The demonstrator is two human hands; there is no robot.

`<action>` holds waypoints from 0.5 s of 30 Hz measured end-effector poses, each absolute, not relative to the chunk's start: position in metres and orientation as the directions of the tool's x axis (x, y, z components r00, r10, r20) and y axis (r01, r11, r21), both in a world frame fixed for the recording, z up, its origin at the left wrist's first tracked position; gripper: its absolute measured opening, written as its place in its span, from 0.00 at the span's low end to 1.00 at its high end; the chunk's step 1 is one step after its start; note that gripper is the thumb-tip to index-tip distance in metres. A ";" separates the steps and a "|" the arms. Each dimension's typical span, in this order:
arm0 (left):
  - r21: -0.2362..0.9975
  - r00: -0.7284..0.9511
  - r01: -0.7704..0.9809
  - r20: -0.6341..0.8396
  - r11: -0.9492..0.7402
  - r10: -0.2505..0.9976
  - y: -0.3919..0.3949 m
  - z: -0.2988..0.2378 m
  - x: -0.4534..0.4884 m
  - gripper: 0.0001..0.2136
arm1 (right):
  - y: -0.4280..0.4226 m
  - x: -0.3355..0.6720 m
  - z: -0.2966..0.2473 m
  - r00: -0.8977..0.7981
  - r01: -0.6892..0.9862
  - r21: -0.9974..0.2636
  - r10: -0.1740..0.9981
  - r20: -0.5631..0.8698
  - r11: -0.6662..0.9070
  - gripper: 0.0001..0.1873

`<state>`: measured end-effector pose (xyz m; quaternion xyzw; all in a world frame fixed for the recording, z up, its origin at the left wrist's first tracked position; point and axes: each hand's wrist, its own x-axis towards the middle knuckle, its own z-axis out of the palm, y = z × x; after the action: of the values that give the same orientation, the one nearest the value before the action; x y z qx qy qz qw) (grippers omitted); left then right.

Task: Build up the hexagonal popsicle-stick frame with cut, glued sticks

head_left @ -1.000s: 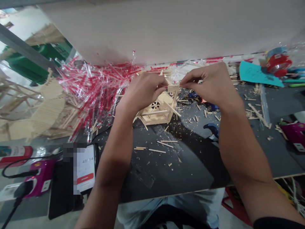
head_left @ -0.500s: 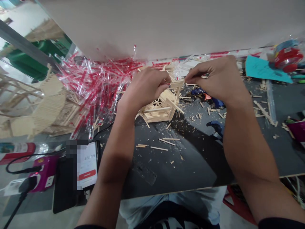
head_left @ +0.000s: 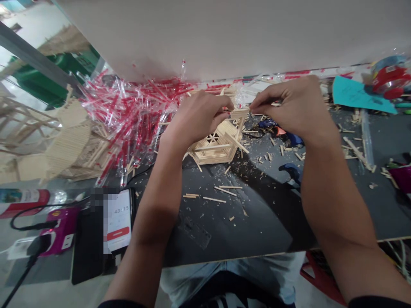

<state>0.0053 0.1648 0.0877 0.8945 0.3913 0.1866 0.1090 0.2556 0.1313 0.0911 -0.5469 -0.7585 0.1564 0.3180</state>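
Observation:
A small model built of thin wooden sticks (head_left: 213, 155), with a lattice base and upright pieces, stands on the dark table. My left hand (head_left: 201, 113) is over its left side, thumb and forefinger closed at a small raised panel of sticks (head_left: 240, 114). That hand hides part of the model. On the panel's other side, my right hand (head_left: 290, 102) is pinched, its fingertips at the panel's right end. Whatever lies between those fingertips is too small to make out.
Red-and-clear plastic sleeves (head_left: 138, 111) are heaped at the left. Blue-handled pliers (head_left: 290, 173) lie near my right forearm among stick offcuts. Loose sticks (head_left: 214, 199) lie in front. A phone (head_left: 120, 220) and purple power strip (head_left: 64, 229) are at left, a turquoise note (head_left: 361, 96) at right.
Both hands stay at the panel in nearly the same pose, with only a slight shift of the fingers. The whole view has moved a little.

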 end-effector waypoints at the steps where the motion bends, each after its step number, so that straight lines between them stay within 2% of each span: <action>1: 0.339 0.624 0.662 0.245 -0.669 0.742 0.165 0.088 0.005 0.13 | 0.131 0.256 0.091 -0.199 0.726 -0.590 0.929 0.310 0.353 0.05; 15: 0.336 0.627 0.663 0.241 -0.670 0.741 0.169 0.087 0.005 0.13 | 0.137 0.266 0.090 -0.235 0.709 -0.595 0.922 0.307 0.379 0.04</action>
<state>0.0053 0.1689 0.0865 0.8954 0.3919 0.1818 0.1078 0.2656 0.1369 0.0896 -0.5312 -0.7676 0.1683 0.3166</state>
